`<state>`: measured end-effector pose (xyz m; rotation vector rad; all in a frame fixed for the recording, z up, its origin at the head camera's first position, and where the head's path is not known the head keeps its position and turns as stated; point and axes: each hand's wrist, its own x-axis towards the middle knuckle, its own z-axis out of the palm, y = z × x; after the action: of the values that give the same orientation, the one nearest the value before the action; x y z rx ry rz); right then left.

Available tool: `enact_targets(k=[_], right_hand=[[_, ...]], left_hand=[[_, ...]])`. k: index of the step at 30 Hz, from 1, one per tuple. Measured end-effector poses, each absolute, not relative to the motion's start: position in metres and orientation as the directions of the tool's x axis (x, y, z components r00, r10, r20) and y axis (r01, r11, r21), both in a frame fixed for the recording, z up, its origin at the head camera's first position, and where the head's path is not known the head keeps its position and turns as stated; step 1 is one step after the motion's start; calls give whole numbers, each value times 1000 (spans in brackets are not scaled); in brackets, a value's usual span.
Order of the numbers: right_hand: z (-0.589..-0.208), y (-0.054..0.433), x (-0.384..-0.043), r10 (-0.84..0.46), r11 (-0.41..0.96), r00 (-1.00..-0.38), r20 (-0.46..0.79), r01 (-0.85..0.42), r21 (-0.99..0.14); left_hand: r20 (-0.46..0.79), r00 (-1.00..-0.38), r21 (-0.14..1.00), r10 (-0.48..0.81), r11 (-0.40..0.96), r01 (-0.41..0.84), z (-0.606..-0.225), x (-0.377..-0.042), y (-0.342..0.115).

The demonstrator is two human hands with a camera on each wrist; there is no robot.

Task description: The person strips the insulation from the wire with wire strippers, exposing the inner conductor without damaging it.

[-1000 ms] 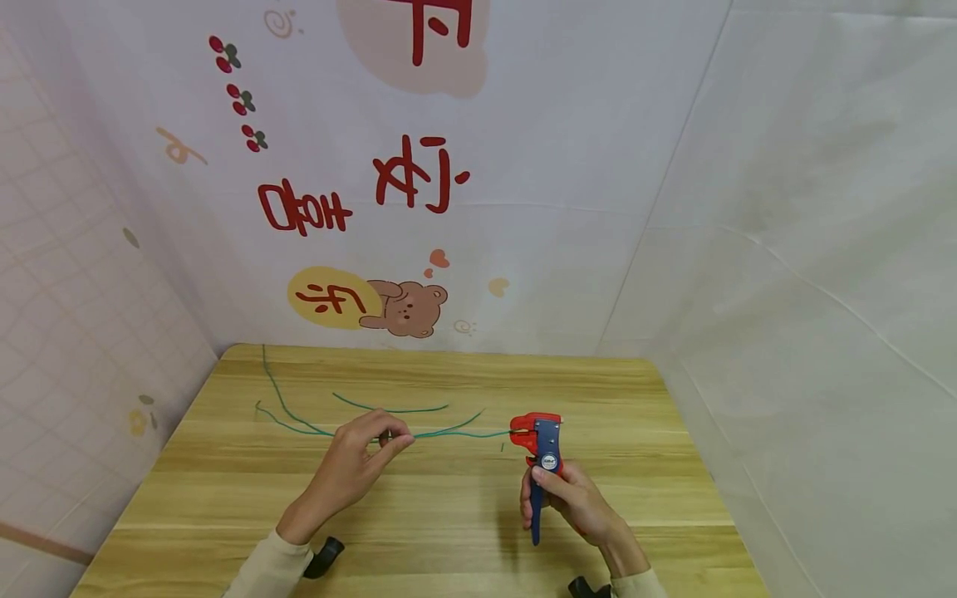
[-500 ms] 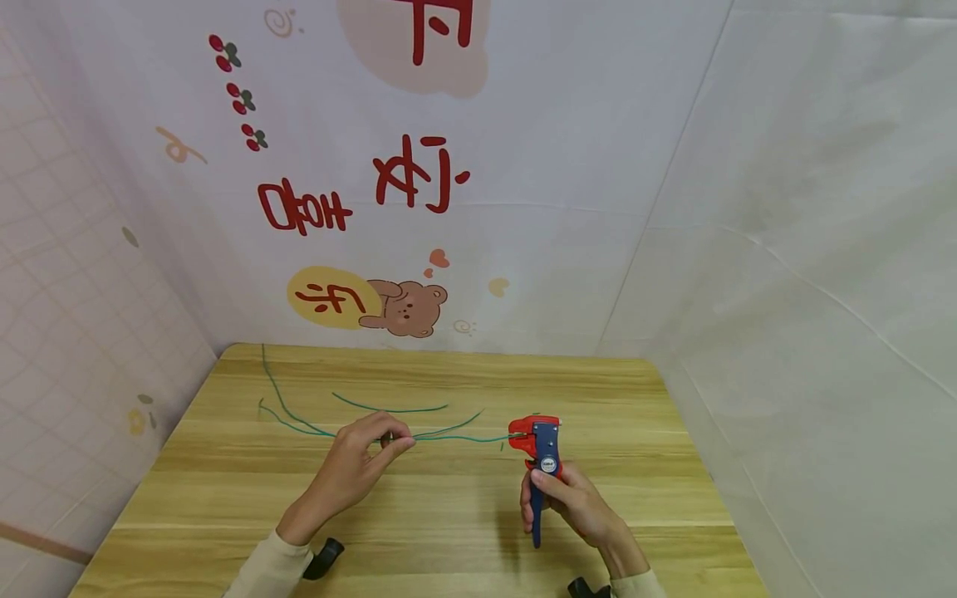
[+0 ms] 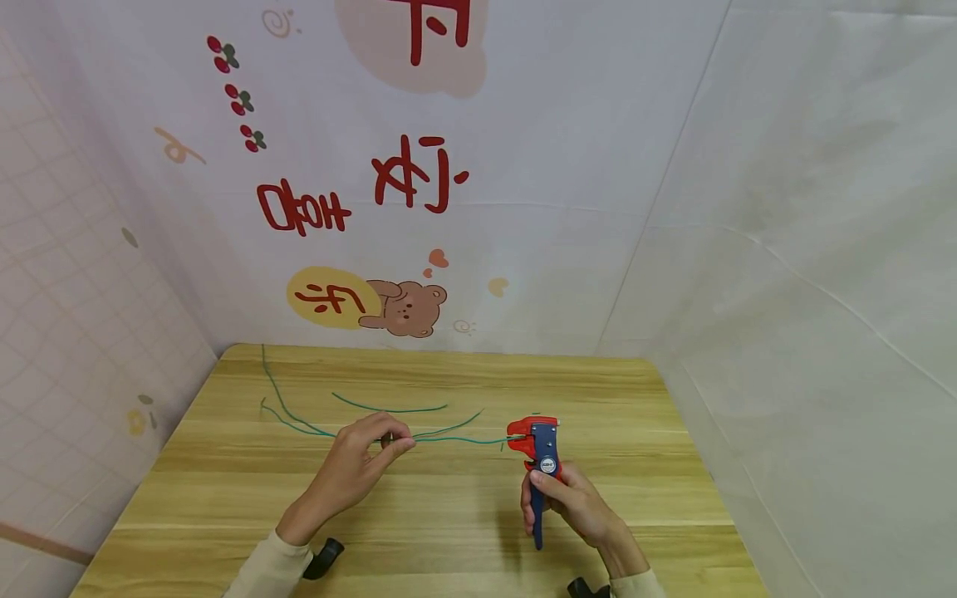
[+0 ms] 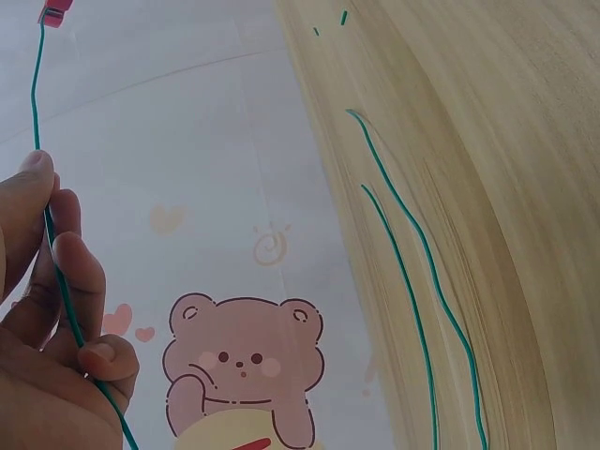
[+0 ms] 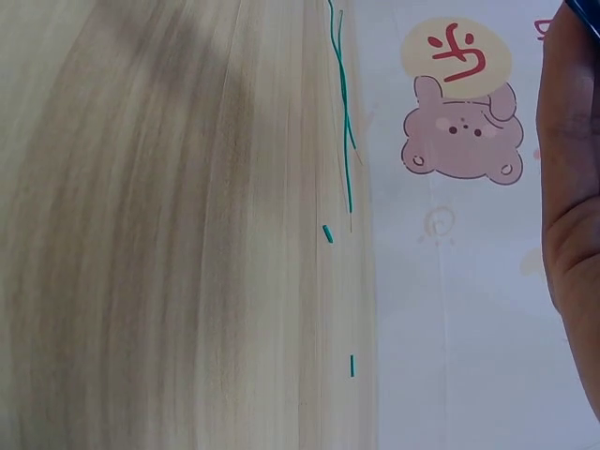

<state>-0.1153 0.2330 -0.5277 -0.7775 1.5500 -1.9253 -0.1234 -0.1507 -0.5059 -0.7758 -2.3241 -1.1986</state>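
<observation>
My left hand (image 3: 357,455) pinches a thin green wire (image 3: 467,439) between thumb and fingers, a little left of the middle of the table. In the left wrist view the wire (image 4: 36,89) runs along the fingers and up to the red tool head. The wire's right end meets the red jaws of a blue-and-red wire stripper (image 3: 545,448). My right hand (image 3: 581,505) grips the stripper by its handles, thumb on the near side. In the right wrist view only the edge of the right hand (image 5: 574,178) and a bit of the blue handle show.
Another green wire (image 3: 458,425) passes under the left hand, and a shorter one (image 3: 389,410) lies behind it. Two tiny green offcuts (image 5: 327,233) lie on the wooden table (image 3: 419,531). A printed cloth wall (image 3: 561,208) stands behind.
The stripper has shifted slightly left and toward me, with the wire end now showing at its jaws. A second tiny green offcut has come into view behind the tool. The left hand stays put.
</observation>
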Motion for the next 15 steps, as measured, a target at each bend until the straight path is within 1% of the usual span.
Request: enact_targets(k=[7,15], right_hand=[[-528,234,-116,-728,-193,-678,101,61,-979],[-528,234,-115,-726,-194,-678,120,34,-980]], left_hand=[[582,-761,600,286,481,639,-507,-123,-151],[581,-762,605,287,474,640,-508,-124,-151]])
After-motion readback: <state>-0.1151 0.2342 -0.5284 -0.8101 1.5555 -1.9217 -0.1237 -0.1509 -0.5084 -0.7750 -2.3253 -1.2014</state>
